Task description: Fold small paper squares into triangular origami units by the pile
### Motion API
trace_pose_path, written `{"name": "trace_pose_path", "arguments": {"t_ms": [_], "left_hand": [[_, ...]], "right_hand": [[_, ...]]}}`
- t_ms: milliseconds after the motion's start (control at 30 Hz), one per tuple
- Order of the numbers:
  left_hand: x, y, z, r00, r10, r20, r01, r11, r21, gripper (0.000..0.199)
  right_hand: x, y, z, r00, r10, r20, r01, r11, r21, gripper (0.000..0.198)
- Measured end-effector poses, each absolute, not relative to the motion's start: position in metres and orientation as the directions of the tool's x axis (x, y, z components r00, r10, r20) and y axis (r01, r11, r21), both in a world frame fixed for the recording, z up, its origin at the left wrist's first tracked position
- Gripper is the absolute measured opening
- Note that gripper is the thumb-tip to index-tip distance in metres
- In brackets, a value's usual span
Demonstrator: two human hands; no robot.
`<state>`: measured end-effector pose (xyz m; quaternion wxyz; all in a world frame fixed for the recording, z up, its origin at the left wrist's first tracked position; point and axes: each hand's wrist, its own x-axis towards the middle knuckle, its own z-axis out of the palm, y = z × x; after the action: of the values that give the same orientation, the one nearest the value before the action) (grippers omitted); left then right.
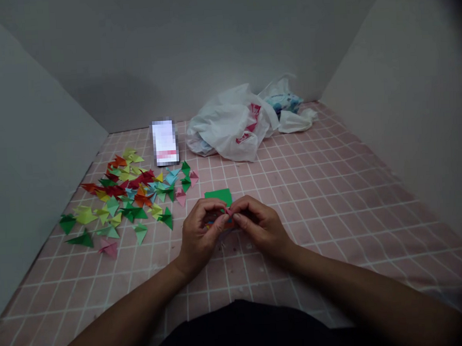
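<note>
Left hand (198,231) and right hand (259,225), centre frame: fingers pinched on small pink paper piece (228,211), mostly hidden; green sheet (219,196) behind, part-covered.

A single head-worn camera looks forward and steeply down from close above the person's own forearms. The fingers (228,214) meet near frame centre, low over the pink gridded cloth (332,188). Beyond the fingertips the view reaches the grey corner walls (193,51).
</note>
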<state>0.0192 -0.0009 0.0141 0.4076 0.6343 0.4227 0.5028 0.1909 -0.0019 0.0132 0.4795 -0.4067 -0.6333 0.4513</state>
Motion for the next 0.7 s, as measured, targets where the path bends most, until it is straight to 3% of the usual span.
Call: {"name": "trace_pose_path", "arguments": {"t_ms": [167, 300, 467, 700], "left_hand": [[0.021, -0.002, 0.013, 0.157, 0.95, 0.271, 0.09, -0.287, 0.954, 0.021], [0.022, -0.003, 0.01, 0.128, 0.941, 0.312, 0.138, -0.329, 0.934, 0.03], [0.019, -0.001, 0.004, 0.089, 0.94, 0.328, 0.182, -0.339, 0.923, 0.024], [0.018, 0.002, 0.006, 0.068, 0.953, 0.296, 0.213, -0.304, 0.928, 0.012]], "right_hand": [[0.19, -0.003, 0.014, -0.194, 0.968, 0.162, -0.001, 0.165, -0.986, 0.006], [0.189, -0.002, 0.01, -0.18, 0.983, 0.049, -0.199, 0.013, -0.98, 0.006], [0.187, 0.001, 0.005, -0.206, 0.974, -0.092, -0.384, -0.167, -0.908, 0.012], [0.186, 0.001, 0.007, -0.204, 0.97, -0.13, -0.413, -0.206, -0.887, 0.013]]}}
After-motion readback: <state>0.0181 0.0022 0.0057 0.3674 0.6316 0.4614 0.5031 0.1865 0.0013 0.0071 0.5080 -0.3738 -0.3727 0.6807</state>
